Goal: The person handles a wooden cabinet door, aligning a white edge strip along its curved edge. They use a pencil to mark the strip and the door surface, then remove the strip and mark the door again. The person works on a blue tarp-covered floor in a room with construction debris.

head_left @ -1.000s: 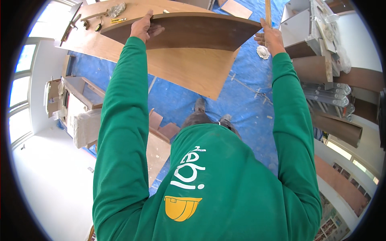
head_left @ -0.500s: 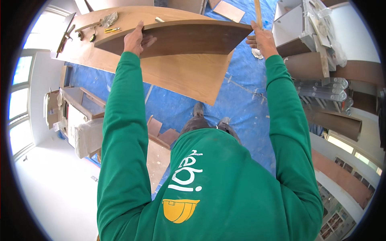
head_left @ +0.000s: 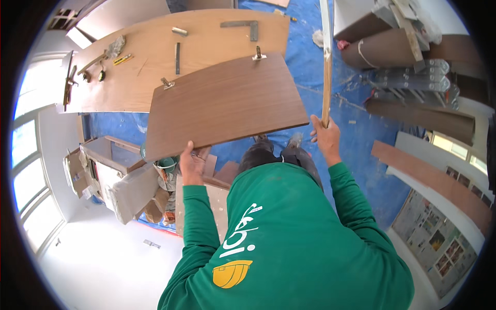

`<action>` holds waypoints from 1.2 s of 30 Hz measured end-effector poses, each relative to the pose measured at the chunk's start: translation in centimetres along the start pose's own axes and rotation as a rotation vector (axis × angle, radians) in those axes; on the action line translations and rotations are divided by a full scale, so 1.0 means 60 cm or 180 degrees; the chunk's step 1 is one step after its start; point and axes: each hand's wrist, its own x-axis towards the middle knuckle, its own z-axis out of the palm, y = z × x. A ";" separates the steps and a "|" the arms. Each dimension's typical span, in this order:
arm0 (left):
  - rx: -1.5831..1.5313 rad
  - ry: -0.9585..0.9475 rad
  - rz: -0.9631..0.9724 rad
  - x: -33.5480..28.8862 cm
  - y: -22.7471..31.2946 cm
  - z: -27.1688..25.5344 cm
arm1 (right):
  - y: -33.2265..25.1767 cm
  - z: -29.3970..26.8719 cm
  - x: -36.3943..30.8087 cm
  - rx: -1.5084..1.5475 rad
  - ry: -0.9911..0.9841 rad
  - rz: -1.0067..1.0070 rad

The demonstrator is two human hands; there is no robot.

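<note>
A dark brown cabinet door (head_left: 227,106) with two metal hinges along its far edge lies tilted in front of me, overlapping the near side of the worktop. My left hand (head_left: 192,163) is closed on its near edge, thumb on top and fingers underneath. My right hand (head_left: 326,139) is closed round the lower end of a long wooden strip (head_left: 326,88), whose upper part looks white. The fingertips of that hand are close to the door's right corner; whether they touch it I cannot tell.
On the large wooden panel worktop (head_left: 206,41) lie a metal square (head_left: 253,30), a yellow utility knife (head_left: 123,59) and a tape measure (head_left: 102,75). Blue sheeting (head_left: 361,181) covers the floor. A folded ladder (head_left: 413,77) and brown boards (head_left: 382,49) are at the right.
The door has come nearer and turned from almost edge-on to show its broad face and hinges. Both hands have drawn back toward me, the strip moving with the right one.
</note>
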 end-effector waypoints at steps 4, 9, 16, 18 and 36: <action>-0.0292 0.0361 -0.0299 0.057 -0.115 -0.092 | 0.078 -0.037 -0.044 -0.0263 0.0143 0.0504; 0.0096 0.0655 -0.0441 0.113 -0.166 -0.110 | 0.167 -0.047 -0.069 -0.1135 0.0602 -0.0063; 0.0303 0.1030 -0.0515 0.170 -0.216 -0.097 | 0.242 0.009 -0.042 -0.0686 0.0290 0.0445; 0.0307 0.1064 -0.0495 0.178 -0.217 -0.106 | 0.246 0.026 -0.033 -0.0658 0.0275 0.0312; 0.2733 -0.1310 -0.0239 0.053 -0.350 0.287 | 0.260 0.051 -0.036 -0.0873 0.0233 -0.0385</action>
